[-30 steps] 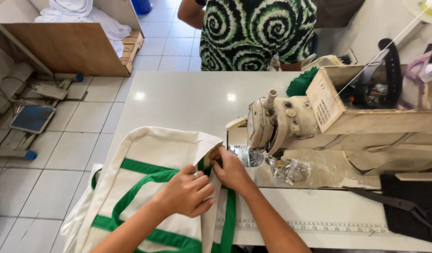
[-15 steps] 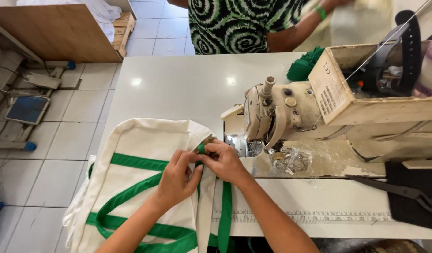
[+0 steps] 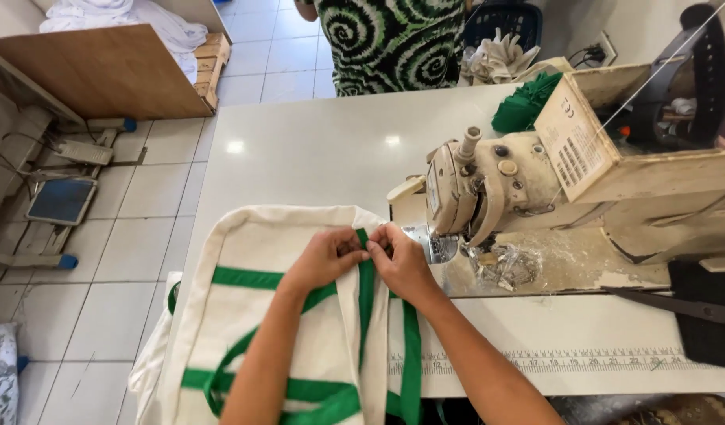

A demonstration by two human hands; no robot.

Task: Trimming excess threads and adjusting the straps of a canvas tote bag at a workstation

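Cream bag point(image 3: 276, 315) w/ green straps lies flat on the white table point(image 3: 315, 149), long axis running from the near edge away toward the far side, its top edge pointing at the sewing machine point(image 3: 488, 189) just to the right. Green strap point(image 3: 367, 291) runs along that axis up the bag's right side. Left hand point(image 3: 324, 256) & right hand point(image 3: 400, 261) meet at the strap's far end, fingers curled shut, pinching strap + bag edge between them; forearms come in from the near edge, converging, palms down. Another person in a green swirl garment point(image 3: 394, 39) stands across the table
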